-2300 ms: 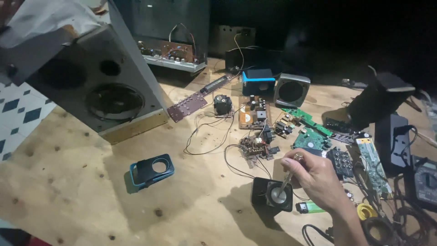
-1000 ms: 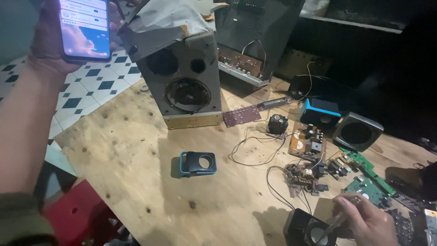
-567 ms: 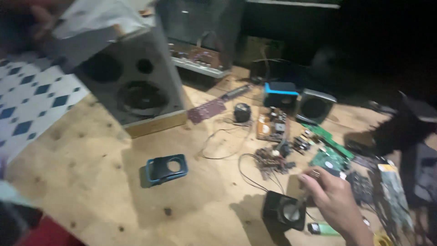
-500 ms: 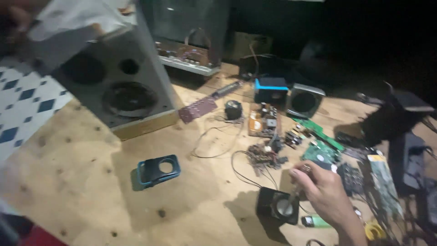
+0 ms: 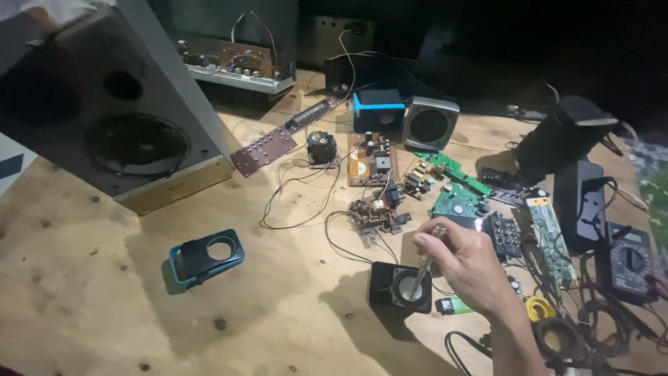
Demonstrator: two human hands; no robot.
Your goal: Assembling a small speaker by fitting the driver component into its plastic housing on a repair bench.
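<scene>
The right hand (image 5: 470, 264) had its fingers (image 5: 426, 240) closed on a thin tool (image 5: 422, 268), slanting down into the small speaker (image 5: 401, 287) just below them.

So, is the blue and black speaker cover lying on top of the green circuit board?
No, the blue and black cover lies alone on the bare plywood table, far left of the green circuit board.
</scene>
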